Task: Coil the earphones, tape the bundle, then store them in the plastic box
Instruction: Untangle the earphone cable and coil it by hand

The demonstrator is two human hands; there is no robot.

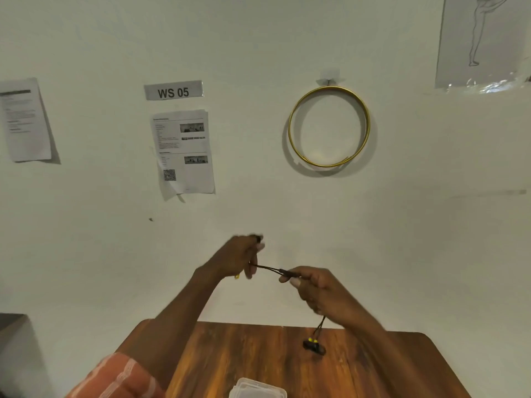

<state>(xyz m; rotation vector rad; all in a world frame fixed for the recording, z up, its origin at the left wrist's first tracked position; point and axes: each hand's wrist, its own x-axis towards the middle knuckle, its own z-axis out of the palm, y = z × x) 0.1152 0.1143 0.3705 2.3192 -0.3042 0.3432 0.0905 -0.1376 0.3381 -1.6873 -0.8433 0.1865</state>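
Note:
The black earphones cable (273, 270) stretches between my two hands, held up in front of the wall above the table. My left hand (240, 258) holds one end, with cable wound round its fingers and a small yellow tip showing below the palm. My right hand (316, 288) pinches the cable at its splitter. The black earbuds with yellow marks (313, 345) hang from my right hand on two thin strands, just over the wooden table (258, 354). The clear plastic box (257, 389) sits at the near edge of the table, partly cut off by the frame.
A gold ring (329, 126) hangs on the wall behind. Printed sheets (184, 150) and a "WS 05" label (173, 90) are taped to the wall. A grey object (11, 326) stands at the far left. No tape is in sight.

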